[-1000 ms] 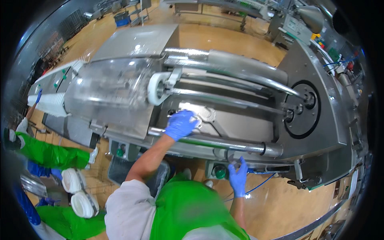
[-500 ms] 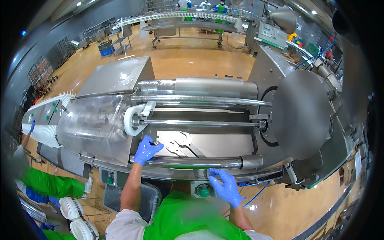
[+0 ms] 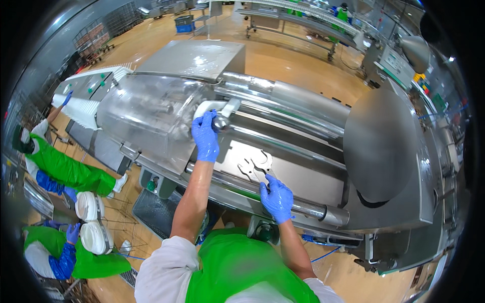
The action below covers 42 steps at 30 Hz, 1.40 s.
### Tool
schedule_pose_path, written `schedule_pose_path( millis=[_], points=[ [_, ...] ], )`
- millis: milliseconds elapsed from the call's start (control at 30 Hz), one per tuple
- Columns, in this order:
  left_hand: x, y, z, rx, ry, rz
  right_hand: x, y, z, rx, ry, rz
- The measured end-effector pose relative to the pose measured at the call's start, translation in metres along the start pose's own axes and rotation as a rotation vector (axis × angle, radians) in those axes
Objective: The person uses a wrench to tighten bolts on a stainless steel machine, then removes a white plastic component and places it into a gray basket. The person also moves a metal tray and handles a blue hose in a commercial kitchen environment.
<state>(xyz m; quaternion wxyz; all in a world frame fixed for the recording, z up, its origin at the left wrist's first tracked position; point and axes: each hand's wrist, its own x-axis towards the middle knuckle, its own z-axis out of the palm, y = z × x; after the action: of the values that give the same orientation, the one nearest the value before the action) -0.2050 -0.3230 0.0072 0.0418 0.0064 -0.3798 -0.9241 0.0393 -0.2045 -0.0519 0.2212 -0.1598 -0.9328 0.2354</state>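
Okay, left hand point(image 3: 206, 136) has fingers bent at a round metal fitting point(image 3: 221, 122) by the white ring point(image 3: 203, 107), can't tell if gripped; right hand point(image 3: 277, 198) is half-curled, fingertips near two open-ended wrenches point(image 3: 266, 164), grip also unclear. Wrenches lie in the machine's metal tray point(image 3: 313, 183), clear guard point(image 3: 146, 103) to the left.

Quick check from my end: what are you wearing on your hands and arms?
The left hand and right hand wear snug blue gloves ending around the wrists. White sleeves stop near the elbows, leaving the forearms bare. I can make out no markings.
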Motion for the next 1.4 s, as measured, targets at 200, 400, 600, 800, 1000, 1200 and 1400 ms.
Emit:
schedule_pose_path(
  millis=[200, 400, 600, 800, 1000, 1200, 1400],
  points=[
    [-0.082, -0.063, -0.014, 0.265, -0.282, -0.042, 0.015, -0.006, 0.003, 0.061, -0.097, 0.178],
    [-0.082, -0.096, -0.043, 1.386, -0.917, -0.128, 0.060, 0.035, 0.035, 0.097, -0.535, 0.431],
    [-0.059, -0.097, -0.036, 1.747, -1.138, -0.139, 0.071, 0.051, 0.050, 0.145, -0.546, 0.439],
    [-0.054, -0.070, -0.034, 1.433, -0.902, -0.115, 0.069, 0.053, 0.047, 0.081, -0.500, 0.405],
    [-0.002, 0.019, -0.001, 0.371, -0.357, -0.174, 0.069, 0.047, 0.043, 0.027, -0.541, 0.385],
    [0.038, 0.011, 0.044, 0.767, -0.433, 0.151, 0.073, 0.040, 0.042, -0.014, -0.574, 0.347],
    [0.033, -0.017, 0.073, 0.614, -0.613, -0.073, 0.068, 0.048, 0.040, 0.047, -0.559, 0.374]
  ],
)
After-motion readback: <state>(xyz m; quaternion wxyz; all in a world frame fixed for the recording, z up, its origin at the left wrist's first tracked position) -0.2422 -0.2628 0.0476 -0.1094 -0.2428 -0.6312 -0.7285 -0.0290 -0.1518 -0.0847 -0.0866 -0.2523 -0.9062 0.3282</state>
